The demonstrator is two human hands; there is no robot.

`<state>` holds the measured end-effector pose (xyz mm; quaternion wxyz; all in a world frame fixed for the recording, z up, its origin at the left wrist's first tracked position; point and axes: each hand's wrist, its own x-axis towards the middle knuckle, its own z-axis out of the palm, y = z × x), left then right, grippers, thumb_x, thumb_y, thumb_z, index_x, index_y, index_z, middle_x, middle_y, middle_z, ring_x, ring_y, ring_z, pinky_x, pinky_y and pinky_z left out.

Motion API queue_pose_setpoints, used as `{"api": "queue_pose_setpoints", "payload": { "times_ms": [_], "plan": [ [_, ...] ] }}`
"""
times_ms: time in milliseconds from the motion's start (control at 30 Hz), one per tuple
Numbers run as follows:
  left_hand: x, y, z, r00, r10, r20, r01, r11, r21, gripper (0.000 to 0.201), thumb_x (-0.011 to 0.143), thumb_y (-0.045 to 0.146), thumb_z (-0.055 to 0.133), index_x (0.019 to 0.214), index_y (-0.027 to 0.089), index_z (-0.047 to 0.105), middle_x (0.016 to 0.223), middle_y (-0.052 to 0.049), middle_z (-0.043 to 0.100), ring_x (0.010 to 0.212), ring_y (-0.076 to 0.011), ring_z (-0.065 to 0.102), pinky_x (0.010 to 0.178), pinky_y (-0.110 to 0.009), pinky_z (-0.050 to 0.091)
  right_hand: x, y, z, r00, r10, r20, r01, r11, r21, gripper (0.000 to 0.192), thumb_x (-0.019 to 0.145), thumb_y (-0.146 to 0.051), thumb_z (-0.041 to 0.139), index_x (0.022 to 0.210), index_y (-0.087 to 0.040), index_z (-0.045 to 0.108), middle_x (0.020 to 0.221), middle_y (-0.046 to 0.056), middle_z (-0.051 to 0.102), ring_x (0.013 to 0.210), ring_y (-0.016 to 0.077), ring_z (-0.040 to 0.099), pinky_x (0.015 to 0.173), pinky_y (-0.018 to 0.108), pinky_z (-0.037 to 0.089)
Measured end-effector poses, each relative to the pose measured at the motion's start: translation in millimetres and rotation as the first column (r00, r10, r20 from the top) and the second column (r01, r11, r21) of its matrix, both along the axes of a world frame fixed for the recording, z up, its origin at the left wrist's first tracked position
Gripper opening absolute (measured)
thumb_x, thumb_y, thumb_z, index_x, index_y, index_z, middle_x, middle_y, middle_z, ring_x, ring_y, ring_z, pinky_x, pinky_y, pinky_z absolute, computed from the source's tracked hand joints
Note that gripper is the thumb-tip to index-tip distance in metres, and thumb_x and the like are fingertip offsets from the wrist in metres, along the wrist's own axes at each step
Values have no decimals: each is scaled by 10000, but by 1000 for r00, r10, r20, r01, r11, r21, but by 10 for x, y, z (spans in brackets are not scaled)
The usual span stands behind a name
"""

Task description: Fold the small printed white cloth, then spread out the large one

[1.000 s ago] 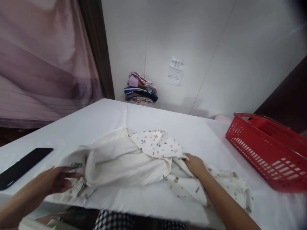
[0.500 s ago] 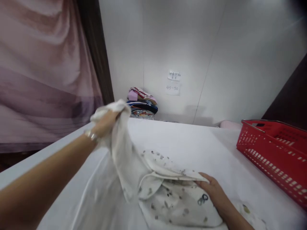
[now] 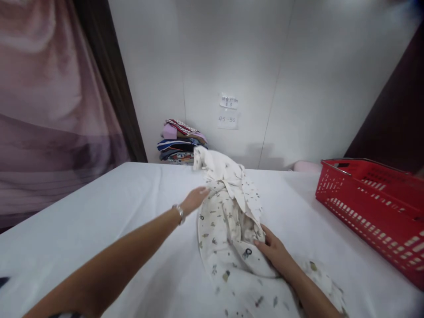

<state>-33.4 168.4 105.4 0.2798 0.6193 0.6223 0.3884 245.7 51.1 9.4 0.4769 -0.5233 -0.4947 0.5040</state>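
A: Garment (image 3: 228,216), printed cream cloth, count one, lies at lower centre of the frame on the white table (image 3: 99,212). Report the hands, left to right.

B: Left hand (image 3: 194,199), just left of centre, reaches across the table with fingers extended and loosely together; the fingertips touch the cloth's left edge where it rises. I cannot tell whether they pinch it. A bracelet (image 3: 179,213) sits on that wrist. Right hand (image 3: 274,251), lower centre-right, lies flat with fingers spread, pressing the cloth down on the table.

A: State of the work?

B: In my judgement, partly done. The lower part is spread flat under the right hand; the upper part stands bunched and raised toward the centre of the frame. Nothing is folded square yet, so flattening and folding remain.

A: Count the surroundings, left to right.

B: One pink curtain (image 3: 49,115) at upper left. One stack of folded clothes (image 3: 180,143) against the wall at centre; its items are too small to count. Two paper notes (image 3: 228,110) on the wall. One red basket (image 3: 374,207) at right, its contents hidden.
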Motion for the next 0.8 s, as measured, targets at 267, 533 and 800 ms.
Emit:
{"api": "queue_pose_setpoints", "payload": {
  "times_ms": [267, 533, 800],
  "plan": [
    [156, -1242, -968, 894, 135, 426, 46, 921, -388, 557, 646, 440, 698, 1125, 180, 583, 1082, -117, 633, 990, -259, 593, 765, -327, 477, -414, -114, 155, 991, 131, -19, -127, 980, 151, 546, 738, -403, 684, 1236, -217, 560, 1183, 56, 645, 1092, 257, 578, 972, 403, 433],
    [407, -1837, -723, 411, 177, 894, 423, 832, -359, 564, 757, 625, 548, 1123, 202, 626, 1024, -97, 697, 988, -265, 634, 886, -367, 470, -1104, -317, 433, 954, 299, -13, -285, 920, 271, 692, 809, -312, 582, 1442, -268, 306, 1378, 32, 505, 1237, 230, 486, 1024, 397, 404],
    [228, -1957, -640, 723, 121, 680, 91, 959, -268, 370, 629, 463, 735, 814, 160, 630, 750, -37, 653, 767, -208, 602, 727, -302, 445, -1070, -574, 565, 707, 350, 614, -559, 808, 183, 723, 793, -242, 543, 1466, -224, 281, 1400, 92, 476, 1234, 257, 490, 1021, 404, 387]
  ]
}}
